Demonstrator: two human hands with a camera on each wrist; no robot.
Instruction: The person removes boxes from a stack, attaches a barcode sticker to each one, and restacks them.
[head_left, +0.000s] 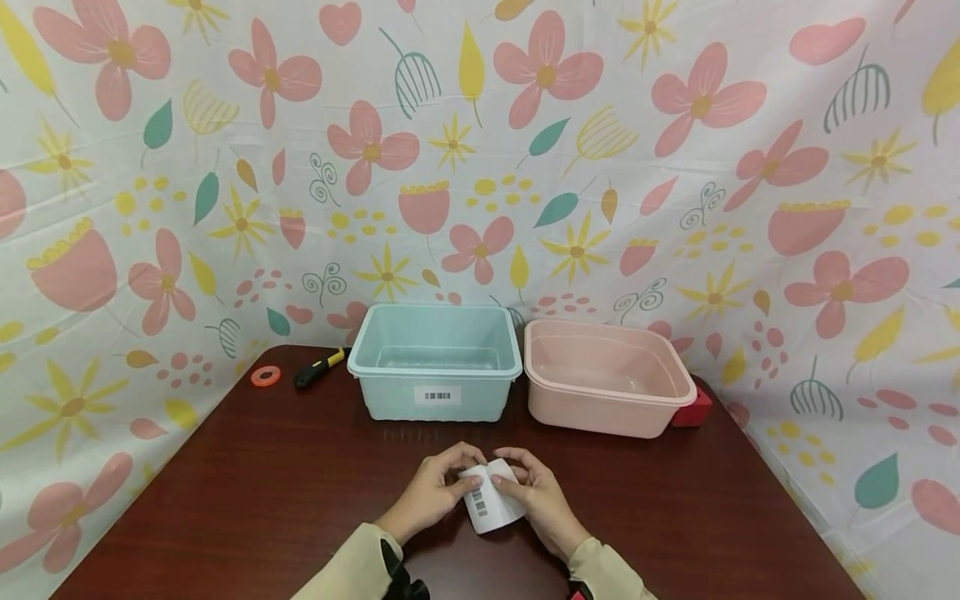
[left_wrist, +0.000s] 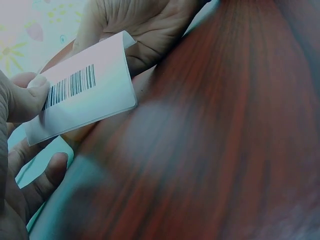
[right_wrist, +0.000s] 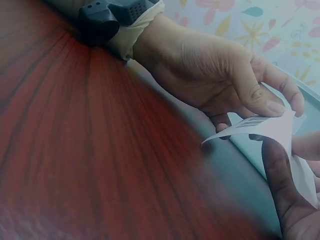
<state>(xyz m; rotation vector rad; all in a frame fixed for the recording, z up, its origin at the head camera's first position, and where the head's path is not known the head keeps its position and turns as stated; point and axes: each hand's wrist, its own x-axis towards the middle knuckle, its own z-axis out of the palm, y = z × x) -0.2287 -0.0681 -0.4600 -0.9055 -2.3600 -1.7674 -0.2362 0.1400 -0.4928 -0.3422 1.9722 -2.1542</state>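
Observation:
Both hands hold a white barcode label sheet (head_left: 495, 515) low over the table, in front of the bins. My left hand (head_left: 429, 493) pinches its left side, the thumb lying over the printed barcode. From the other side, my right hand (head_left: 543, 502) grips the sheet between thumb and fingers. The paper bends along a crease between the two thumbs, as the right wrist view shows. In the left wrist view the label sheet (left_wrist: 107, 95) turns its barcode face to the camera, with one corner curling.
A light blue bin (head_left: 390, 398) with a barcode sticker (head_left: 437, 396) stands at the back. To its right are a pink bin (head_left: 592, 412) and a red object (head_left: 693, 410) partly behind it. A black-and-yellow tool (head_left: 318, 368) and an orange ring (head_left: 266, 376) lie back left.

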